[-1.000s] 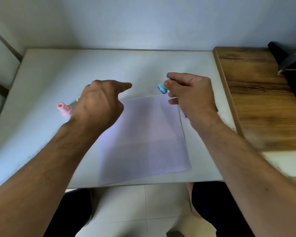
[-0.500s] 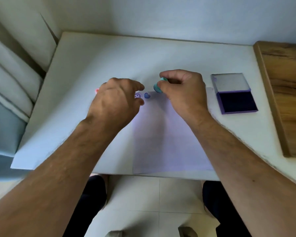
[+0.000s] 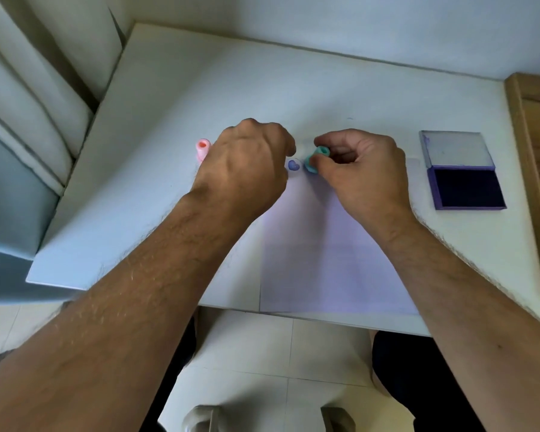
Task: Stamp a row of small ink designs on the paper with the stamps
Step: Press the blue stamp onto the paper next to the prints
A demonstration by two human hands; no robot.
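Note:
A pale lilac sheet of paper (image 3: 325, 244) lies on the white table. My right hand (image 3: 359, 169) is shut on a small teal stamp (image 3: 315, 159), whose base rests on the paper's top edge. Just left of the stamp is a blue heart print (image 3: 293, 165). My left hand (image 3: 243, 169) lies fingers curled on the paper's top left corner and covers anything beneath it; whether it holds something is hidden. A pink stamp (image 3: 203, 148) stands upright on the table left of that hand.
An open purple ink pad (image 3: 466, 188) with its clear lid folded back sits to the right of the paper. A wooden board (image 3: 536, 151) borders the table on the right. Cushions (image 3: 28, 135) lie off the table's left edge.
The teal stamp has come down from a tilted hold onto the paper right of the heart print. My left hand has shifted over the print left of the heart. The camera has moved closer.

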